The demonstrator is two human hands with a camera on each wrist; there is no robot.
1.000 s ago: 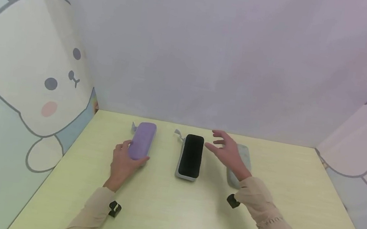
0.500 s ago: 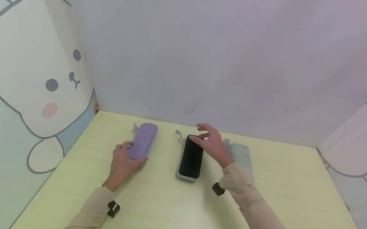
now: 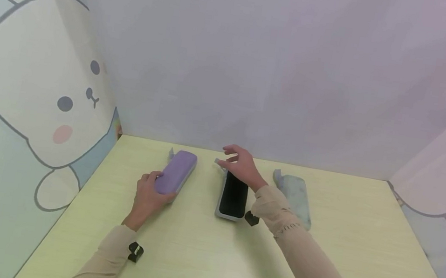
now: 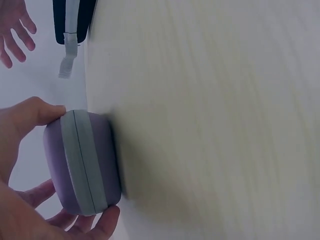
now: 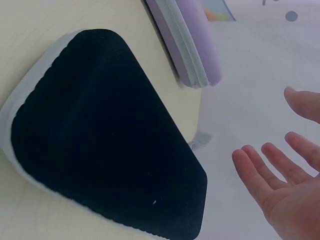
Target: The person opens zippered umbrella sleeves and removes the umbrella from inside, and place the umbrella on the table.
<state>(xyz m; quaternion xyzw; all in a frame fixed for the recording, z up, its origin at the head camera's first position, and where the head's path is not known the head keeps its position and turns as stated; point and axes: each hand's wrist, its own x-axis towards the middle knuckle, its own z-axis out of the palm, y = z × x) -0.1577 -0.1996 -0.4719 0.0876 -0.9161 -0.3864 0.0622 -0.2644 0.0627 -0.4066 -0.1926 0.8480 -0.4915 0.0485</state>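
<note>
1. Purple side first: gripping the purple case point(image 3: 176, 173) near its close end with the left hand point(image 3: 149, 197), setting the thumb along its right side and curling fingers around its left. Resting this case on the pale wood-grain table point(image 3: 190, 257), leftmost of three.
2. For good control, preferably squeezing lightly and evenly, bearing on the firm-looking shell, and holding the base level to avoid dragging an edge.
3. Checking shape: facing a smooth, box-like body with generously rounded corners, split by a pale, fabric-looking zip band point(image 4: 84, 160).
4. Hovering the right hand point(image 3: 242, 164) over the far end of the black-topped case point(image 3: 234, 199), mid-row; parting the fingers, holding nothing, touching neither case nor ribbed tab point(image 4: 70, 52).
5. If taking hold, preferably spanning the sides from above, clearing that thin tab.
6. Comparing textures: meeting a matt, dark, slightly wavy-edged face over a pale body.
7. Finding the grey-green case point(image 3: 297, 198) lying rightmost, apart from both hands; passing the beige sleeve point(image 3: 297, 250) in front of one part; seeing a mottled finish, rounded corners and a pale strap point(image 3: 278, 179) projecting at the far-left corner.
</note>
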